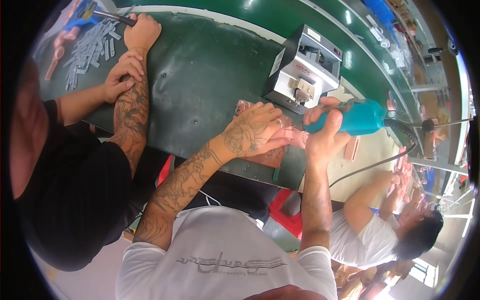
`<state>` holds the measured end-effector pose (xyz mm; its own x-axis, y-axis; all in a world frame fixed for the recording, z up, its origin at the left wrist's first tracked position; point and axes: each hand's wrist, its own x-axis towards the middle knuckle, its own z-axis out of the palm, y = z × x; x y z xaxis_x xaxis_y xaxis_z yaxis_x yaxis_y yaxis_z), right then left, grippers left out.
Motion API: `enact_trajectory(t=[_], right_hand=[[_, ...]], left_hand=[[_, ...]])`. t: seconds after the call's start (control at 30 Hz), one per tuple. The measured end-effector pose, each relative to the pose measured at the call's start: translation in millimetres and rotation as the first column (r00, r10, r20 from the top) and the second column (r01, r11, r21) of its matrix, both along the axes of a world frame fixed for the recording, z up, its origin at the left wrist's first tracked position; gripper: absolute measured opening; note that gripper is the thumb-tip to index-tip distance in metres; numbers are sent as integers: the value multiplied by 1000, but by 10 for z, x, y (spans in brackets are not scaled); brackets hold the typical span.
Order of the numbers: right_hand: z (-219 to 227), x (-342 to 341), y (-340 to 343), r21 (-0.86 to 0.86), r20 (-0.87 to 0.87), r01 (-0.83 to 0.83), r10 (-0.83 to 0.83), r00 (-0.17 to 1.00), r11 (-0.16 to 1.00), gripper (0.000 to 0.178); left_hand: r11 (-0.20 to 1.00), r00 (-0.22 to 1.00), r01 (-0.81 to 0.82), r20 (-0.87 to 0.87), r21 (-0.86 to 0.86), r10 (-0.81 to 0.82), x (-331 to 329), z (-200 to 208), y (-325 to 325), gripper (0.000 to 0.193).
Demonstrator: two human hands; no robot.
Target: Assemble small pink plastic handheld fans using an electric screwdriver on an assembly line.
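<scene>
A teal corded power tool (366,119) is gripped in my right hand (325,130), its front end pointing left. Just beyond that end is a pink piece (299,138) with a rounded, dotted end. My left hand (256,129) has its fingers closed on this pink piece, pressing over a reddish board (265,159) at the table edge. The fingers hide much of the piece, and whether the tool's tip touches it I cannot tell.
A black and silver key-cutting-like machine (306,67) stands beyond my hands. A cable (367,167) runs from the tool. At left, a co-worker's hand (142,31) holds a dark handle near loose metal strips (95,50). Another person (380,235) works at right beside pink parts.
</scene>
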<state>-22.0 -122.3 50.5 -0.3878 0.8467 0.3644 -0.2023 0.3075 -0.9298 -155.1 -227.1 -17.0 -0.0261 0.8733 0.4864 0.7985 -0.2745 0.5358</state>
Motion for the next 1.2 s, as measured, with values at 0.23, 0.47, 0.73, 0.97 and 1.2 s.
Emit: enact_trajectory(t=[0.23, 0.47, 0.73, 0.97, 1.2], right_hand=[[-114, -34, -21, 19, -24, -52, 53, 998, 998, 48], [-69, -55, 1, -31, 23, -10, 11, 1000, 999, 45], [219, -306, 158, 108, -39, 112, -108, 993, 988, 32], [-146, -375, 415, 210, -37, 39, -32, 999, 977, 33], [209, -178, 58, 86, 60, 83, -89, 994, 993, 46]], left_hand=[[1000, 1000, -6, -12, -27, 6, -15, -7, 25, 40], [999, 1000, 10, -9, -49, -11, 1, 43, 39, 38], [998, 1000, 15, 24, -57, -13, 15, 96, -61, 36], [999, 1000, 27, 0, -23, -27, 23, 96, 8, 31], [1000, 1000, 3, 15, -13, -3, -26, 78, 21, 31]])
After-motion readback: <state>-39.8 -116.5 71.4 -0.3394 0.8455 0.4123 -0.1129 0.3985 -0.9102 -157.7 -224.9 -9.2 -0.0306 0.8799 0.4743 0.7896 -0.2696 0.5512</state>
